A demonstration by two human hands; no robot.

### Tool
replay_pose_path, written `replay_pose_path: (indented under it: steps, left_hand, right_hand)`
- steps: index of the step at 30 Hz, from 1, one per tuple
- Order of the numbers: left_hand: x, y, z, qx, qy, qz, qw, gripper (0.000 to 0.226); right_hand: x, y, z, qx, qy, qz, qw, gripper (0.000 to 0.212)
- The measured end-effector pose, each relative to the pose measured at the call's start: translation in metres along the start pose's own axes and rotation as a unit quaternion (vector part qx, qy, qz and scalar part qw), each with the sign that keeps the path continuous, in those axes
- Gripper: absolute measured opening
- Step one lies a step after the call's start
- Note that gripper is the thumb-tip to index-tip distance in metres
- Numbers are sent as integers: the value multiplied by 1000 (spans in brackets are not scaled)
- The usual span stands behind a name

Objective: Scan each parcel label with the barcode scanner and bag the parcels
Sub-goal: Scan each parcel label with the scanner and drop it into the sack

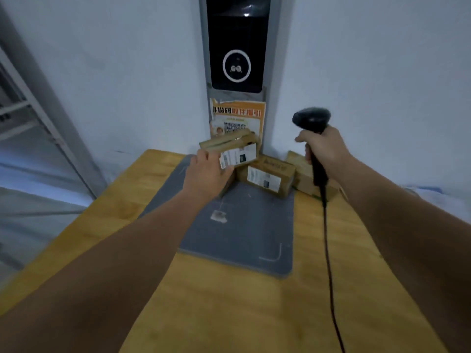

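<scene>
At the far left of my view I see a pale metal shelving frame (23,108) standing against a plain white wall (122,72), with light grey floor (38,212) below it. The yellow wooden worktop (242,314) runs from the near edge up to the wall, and a grey mat (249,233) lies across its middle with a small scrap of sticker (218,216) on it.

My left hand (207,174) reaches over the mat's far left corner and grips the top parcel (230,149), a brown cardboard box lifted and tilted, its white label (238,156) turned towards me. Fingers wrap its near left end.

Behind it on the wall I see a grey upright panel carrying a black device (237,44) with a white ring on its face, and below that a torn orange poster (237,118) with a printed code.

Just right of the lifted box, a second parcel (266,175) sits on the mat's far edge, its label facing me. A third parcel (305,177) rests on bare wood beside it, partly hidden.

My right hand (323,149) is closed around the handle of the black barcode scanner (312,118), held upright above the third parcel, head pointing left towards the lifted box. Its black cable (328,263) hangs down across the worktop to the near edge.
</scene>
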State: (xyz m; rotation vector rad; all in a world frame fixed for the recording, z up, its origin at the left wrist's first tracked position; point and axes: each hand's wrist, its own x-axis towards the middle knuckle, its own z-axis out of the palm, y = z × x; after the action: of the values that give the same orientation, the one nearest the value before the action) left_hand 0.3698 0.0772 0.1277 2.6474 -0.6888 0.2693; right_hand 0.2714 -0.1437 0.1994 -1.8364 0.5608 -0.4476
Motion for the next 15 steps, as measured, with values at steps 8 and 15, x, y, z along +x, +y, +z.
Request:
replay_pose_path:
  steps: [8,15]
  left_hand:
    - [131,-78,57,-277,-102,-256,921,78]
    - [193,-131,110,-408,-197,-328,829,89]
  right_hand:
    - [108,46,82,87,-63,131,986,17]
    - [171,103,108,73,-50,155,984,32]
